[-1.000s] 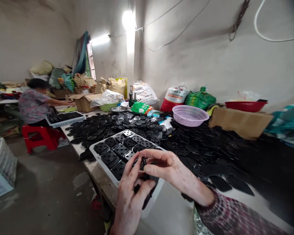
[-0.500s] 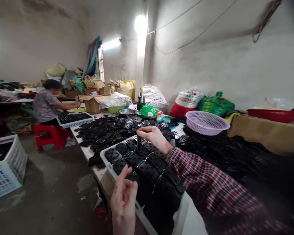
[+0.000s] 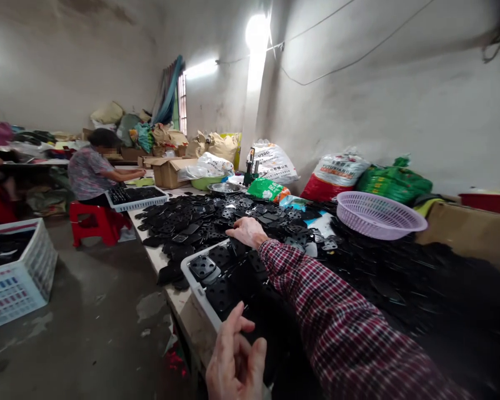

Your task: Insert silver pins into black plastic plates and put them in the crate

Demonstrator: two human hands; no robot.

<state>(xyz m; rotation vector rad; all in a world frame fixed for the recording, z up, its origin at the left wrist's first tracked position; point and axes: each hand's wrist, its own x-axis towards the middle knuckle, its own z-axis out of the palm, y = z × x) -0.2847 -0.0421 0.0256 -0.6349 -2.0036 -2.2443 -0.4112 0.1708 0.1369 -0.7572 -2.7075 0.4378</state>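
Observation:
A white tray (image 3: 200, 297) with rows of black perforated pads (image 3: 221, 293) stands at the table's front edge. My right hand (image 3: 246, 231) reaches over its far side, fingers closed on a dark piece that is mostly hidden under them. My left hand (image 3: 236, 355) is held over the near part of the tray, fingers apart and slightly curled, with nothing in it. Beyond the tray spreads a loose heap of similar black pads (image 3: 187, 214).
A purple basket (image 3: 381, 215) is at the right, near a cardboard box (image 3: 462, 228). Sacks (image 3: 333, 175) line the wall. At left, a person (image 3: 91, 169) sits on a red stool (image 3: 92, 222); a white crate (image 3: 37, 272) is nearer.
The view has turned left, so the surroundings sit further right. My right hand is now lower, at the tray's far edge, and the upright black pad it held is mostly hidden. My left hand stays open.

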